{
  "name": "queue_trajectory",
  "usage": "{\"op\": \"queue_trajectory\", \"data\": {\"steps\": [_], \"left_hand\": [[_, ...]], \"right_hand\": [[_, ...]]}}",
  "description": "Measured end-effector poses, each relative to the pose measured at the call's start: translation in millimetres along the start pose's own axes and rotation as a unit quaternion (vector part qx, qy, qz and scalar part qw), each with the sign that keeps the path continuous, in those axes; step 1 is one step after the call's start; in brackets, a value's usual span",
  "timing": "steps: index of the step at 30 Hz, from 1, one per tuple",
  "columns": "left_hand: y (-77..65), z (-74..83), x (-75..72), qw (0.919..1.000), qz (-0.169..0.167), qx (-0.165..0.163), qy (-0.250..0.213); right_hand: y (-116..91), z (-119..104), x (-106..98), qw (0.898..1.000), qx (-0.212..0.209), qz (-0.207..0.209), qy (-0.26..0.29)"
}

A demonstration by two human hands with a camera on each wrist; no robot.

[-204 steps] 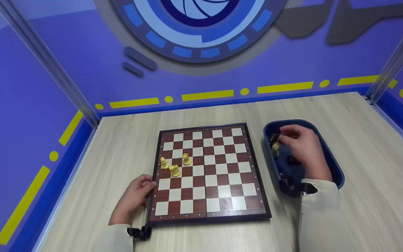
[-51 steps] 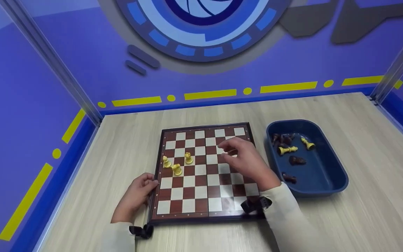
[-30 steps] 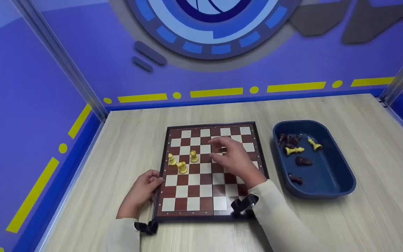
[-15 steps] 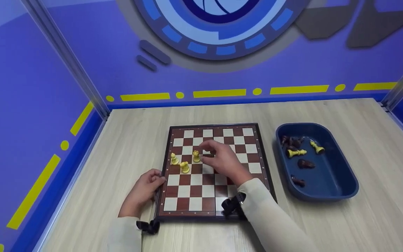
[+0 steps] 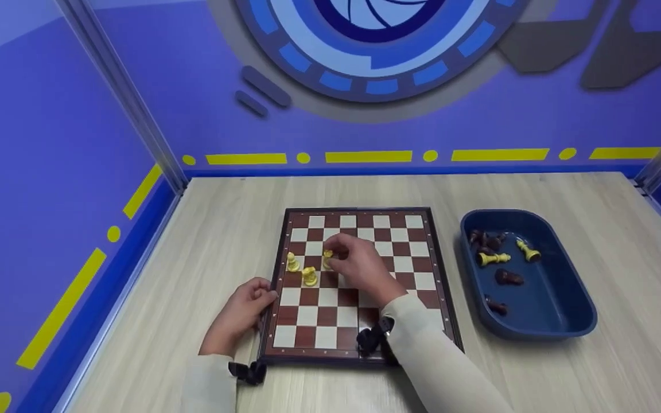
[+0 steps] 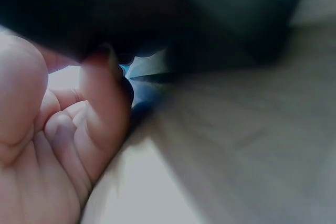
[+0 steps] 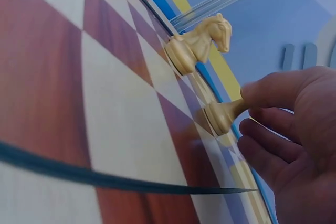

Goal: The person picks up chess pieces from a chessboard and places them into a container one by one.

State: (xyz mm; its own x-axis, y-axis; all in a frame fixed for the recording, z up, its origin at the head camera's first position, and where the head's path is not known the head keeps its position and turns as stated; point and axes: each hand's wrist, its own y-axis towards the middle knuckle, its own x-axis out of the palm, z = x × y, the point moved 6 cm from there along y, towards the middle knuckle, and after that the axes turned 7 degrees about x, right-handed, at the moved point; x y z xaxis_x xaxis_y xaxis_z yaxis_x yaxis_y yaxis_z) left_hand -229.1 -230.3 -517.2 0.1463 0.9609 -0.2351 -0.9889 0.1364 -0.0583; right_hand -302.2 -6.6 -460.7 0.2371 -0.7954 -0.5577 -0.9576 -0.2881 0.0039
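A brown-and-white chessboard (image 5: 319, 338) lies on the table. My left hand (image 5: 242, 310) holds its left edge, thumb at the rim; in the left wrist view the fingers meet the dark underside. My right hand (image 5: 359, 264) pinches the top of a yellow chess piece (image 5: 327, 261) with a crown-like head. In the right wrist view that chess piece (image 7: 219, 118) shows its base and stem, the head hidden by thumb and finger. Beside it stands a yellow knight (image 5: 308, 276), seen large in the right wrist view. Left of these is a smaller yellow piece (image 5: 292, 262), upright.
Right of the board sits a dark blue tray (image 5: 586, 321). Lying in it are two yellow chess pieces, one of them (image 5: 528, 251) toward the back, and several dark brown ones (image 5: 508, 278). Purple-blue panels (image 5: 152, 86) wall the table at the back and sides.
My right hand has come from the tray, empty-fingered over the board, leftward to the crown-topped piece and now pinches it. My left hand stays at the board's edge. The head view has shifted slightly.
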Motion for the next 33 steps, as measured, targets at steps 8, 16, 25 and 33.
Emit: {"op": "queue_trajectory", "data": {"steps": [8, 16, 25, 33], "left_hand": [[2.5, 0.7, -0.6, 0.9999, 0.008, 0.007, 0.011], [2.8, -1.6, -2.8, 0.9994, 0.013, 0.006, 0.031], [4.7, -0.4, 0.5, 0.9999, 0.005, 0.006, 0.014], [2.8, -3.4, -1.0, 0.9999, 0.011, -0.01, 0.0]], "right_hand": [[0.5, 0.4, 0.5, 1.0, 0.006, 0.009, 0.004], [0.6, 2.3, -0.2, 1.0, -0.003, 0.011, 0.006], [-4.8, 5.9, -12.8, 0.999, -0.008, 0.034, 0.019], [-10.1, 4.0, -22.6, 0.999, -0.019, 0.042, 0.021]]}}
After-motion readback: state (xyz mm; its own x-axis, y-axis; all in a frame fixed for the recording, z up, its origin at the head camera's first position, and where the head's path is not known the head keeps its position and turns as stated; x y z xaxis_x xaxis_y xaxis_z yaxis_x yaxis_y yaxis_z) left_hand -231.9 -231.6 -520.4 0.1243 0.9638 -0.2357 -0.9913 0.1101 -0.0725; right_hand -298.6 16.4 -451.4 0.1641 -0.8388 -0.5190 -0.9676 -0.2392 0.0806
